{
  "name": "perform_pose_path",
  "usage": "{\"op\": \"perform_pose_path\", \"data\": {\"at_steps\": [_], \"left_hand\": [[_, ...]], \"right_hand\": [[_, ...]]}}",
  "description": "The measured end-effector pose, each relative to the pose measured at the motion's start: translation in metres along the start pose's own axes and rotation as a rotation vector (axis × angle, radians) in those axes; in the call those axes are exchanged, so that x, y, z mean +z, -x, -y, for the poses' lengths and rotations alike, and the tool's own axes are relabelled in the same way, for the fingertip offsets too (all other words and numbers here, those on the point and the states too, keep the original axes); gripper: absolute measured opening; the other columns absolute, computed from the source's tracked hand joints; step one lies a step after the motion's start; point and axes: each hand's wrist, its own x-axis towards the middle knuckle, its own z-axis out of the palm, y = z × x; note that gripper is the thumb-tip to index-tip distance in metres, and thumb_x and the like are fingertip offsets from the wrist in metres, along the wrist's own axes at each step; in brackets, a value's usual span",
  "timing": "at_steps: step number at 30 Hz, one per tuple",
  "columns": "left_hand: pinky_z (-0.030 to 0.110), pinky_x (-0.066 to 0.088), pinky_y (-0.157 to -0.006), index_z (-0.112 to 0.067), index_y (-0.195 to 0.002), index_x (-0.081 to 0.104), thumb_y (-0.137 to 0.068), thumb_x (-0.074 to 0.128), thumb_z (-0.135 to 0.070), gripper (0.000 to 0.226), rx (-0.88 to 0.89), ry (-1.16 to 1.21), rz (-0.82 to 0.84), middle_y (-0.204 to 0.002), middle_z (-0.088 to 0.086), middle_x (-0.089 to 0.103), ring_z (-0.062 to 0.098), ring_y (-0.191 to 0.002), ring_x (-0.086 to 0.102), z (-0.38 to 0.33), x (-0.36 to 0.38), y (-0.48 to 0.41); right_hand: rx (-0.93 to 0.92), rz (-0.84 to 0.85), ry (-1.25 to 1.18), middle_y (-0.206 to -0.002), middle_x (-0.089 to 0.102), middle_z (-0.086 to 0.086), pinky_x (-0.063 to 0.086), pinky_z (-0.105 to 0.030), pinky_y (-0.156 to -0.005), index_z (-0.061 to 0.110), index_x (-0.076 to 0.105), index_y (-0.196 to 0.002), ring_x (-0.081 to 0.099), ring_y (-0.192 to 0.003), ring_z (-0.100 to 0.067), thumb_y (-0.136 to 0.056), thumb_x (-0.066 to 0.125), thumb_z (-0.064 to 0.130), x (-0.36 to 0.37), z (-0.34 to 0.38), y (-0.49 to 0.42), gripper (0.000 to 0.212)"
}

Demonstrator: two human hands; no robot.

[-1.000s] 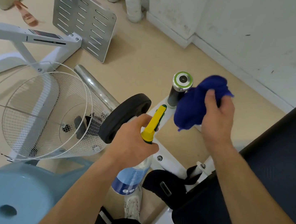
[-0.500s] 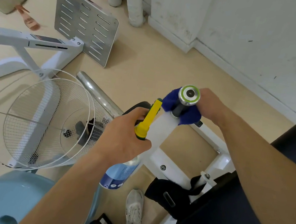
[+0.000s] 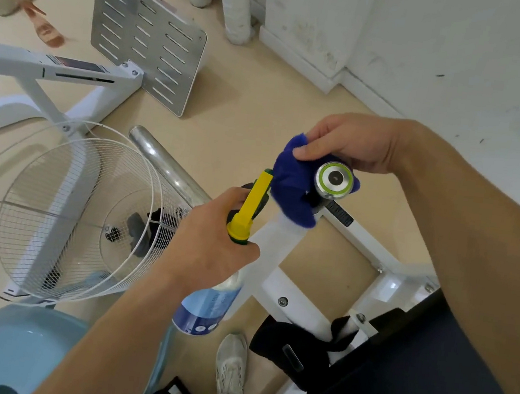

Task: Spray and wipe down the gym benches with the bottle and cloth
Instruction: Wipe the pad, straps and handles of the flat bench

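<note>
Room: beige floor (image 3: 258, 97), white wall (image 3: 454, 40) beyond | Left: wire fan guard (image 3: 52, 209) crowds the floor; blue stool (image 3: 0, 348) cut off at the corner | Centre: left hand (image 3: 209, 246) fingers grip spray bottle (image 3: 207, 309), neck hidden | Right: right hand (image 3: 355, 143) fingers pinch blue cloth (image 3: 289, 187) around metal-capped bench post (image 3: 335, 177); dark bench pad (image 3: 425, 390) cut off.

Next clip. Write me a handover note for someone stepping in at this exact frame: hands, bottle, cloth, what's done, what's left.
Left hand: grips the bottle by its neck, with the nozzle pointing toward the cloth.
Right hand: holds the cloth bunched just under the knob.
Pad: at lower right, neither hand on it.
Done: the cloth is at the knob; whether the pad was wiped cannot be told.
Left: probably finish the knob, then wipe the frame and pad.
</note>
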Motion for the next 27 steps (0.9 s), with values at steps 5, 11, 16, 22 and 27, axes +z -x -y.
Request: {"op": "perform_pose_path", "data": {"at_steps": [5, 11, 16, 22, 27], "left_hand": [[0.021, 0.036, -0.058, -0.041, -0.107, 0.054, -0.074, 0.074, -0.011, 0.049, -0.048, 0.042, -0.071, -0.067, -0.025, 0.059, 0.002, -0.063, 0.054, -0.006, -0.004, -0.002], [0.024, 0.040, -0.065, -0.036, -0.113, 0.061, -0.074, 0.076, -0.013, 0.048, -0.090, 0.156, -0.139, -0.071, -0.028, 0.060, 0.002, -0.068, 0.056, -0.006, 0.004, 0.001], [0.023, 0.037, -0.059, -0.041, -0.091, 0.054, -0.074, 0.074, -0.010, 0.041, -0.119, 0.168, -0.151, -0.067, -0.025, 0.060, 0.002, -0.061, 0.053, -0.001, 0.014, 0.005], [0.026, 0.041, -0.062, -0.035, -0.107, 0.060, -0.074, 0.075, -0.011, 0.043, -0.124, 0.167, -0.155, -0.074, -0.012, 0.065, 0.007, -0.066, 0.057, -0.002, 0.010, 0.013], [0.025, 0.039, -0.061, -0.035, -0.109, 0.060, -0.074, 0.076, -0.011, 0.045, -0.115, 0.138, -0.134, -0.069, -0.017, 0.062, 0.004, -0.062, 0.055, -0.002, 0.003, 0.018]], "right_hand": [[0.076, -0.157, -0.078, -0.086, 0.068, -0.016, 0.043, -0.042, -0.072, 0.002, 0.070, -0.080, 0.057, -0.079, -0.032, -0.085, 0.058, 0.027, 0.027, -0.054, 0.000, 0.028], [-0.022, -0.780, -0.512, -0.086, 0.055, -0.032, 0.037, -0.033, -0.072, 0.010, 0.075, -0.088, 0.041, -0.071, -0.021, -0.086, 0.035, 0.032, 0.104, -0.078, 0.005, 0.045], [-0.023, -0.984, -1.531, -0.112, 0.061, -0.001, 0.050, -0.027, -0.068, 0.019, 0.060, -0.121, 0.059, -0.098, -0.014, -0.103, 0.051, 0.023, 0.140, -0.050, 0.004, 0.021], [-0.079, -1.004, -1.688, -0.086, 0.065, -0.008, 0.056, -0.044, -0.067, 0.002, 0.064, -0.099, 0.061, -0.075, -0.027, -0.098, 0.058, 0.025, 0.138, -0.020, 0.020, 0.023], [-0.043, -0.851, -2.093, -0.122, 0.066, -0.021, 0.061, -0.031, -0.060, 0.004, 0.060, -0.125, 0.065, -0.112, -0.032, -0.099, 0.052, 0.008, 0.147, -0.021, 0.037, 0.028]]}}
